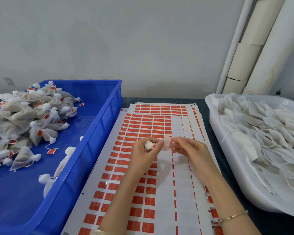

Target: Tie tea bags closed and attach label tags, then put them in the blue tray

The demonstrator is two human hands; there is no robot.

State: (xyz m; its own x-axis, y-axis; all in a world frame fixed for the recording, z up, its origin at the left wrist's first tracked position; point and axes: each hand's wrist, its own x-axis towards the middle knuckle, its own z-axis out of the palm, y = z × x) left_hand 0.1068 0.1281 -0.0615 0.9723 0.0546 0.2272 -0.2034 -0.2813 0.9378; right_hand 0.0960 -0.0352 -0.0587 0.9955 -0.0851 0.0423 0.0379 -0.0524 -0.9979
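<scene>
White mesh tea bag sits in the left hand, at mid-frame above the label sheets. Only its gathered, puffed top shows; the fingers hide the body. Left grip: clamped round the bag. Right hand, at three o'clock of the bag: grip pinched on a pale, translucent tag held between both hands. Whether a string joins tag and bag cannot be told.

Blue tray, at nine o'clock, holds a heap of tied bags with brownish fill, white tufts and red tags. White tray, at three o'clock, holds flat untied bags. Sheets lie on the dark worktop.
</scene>
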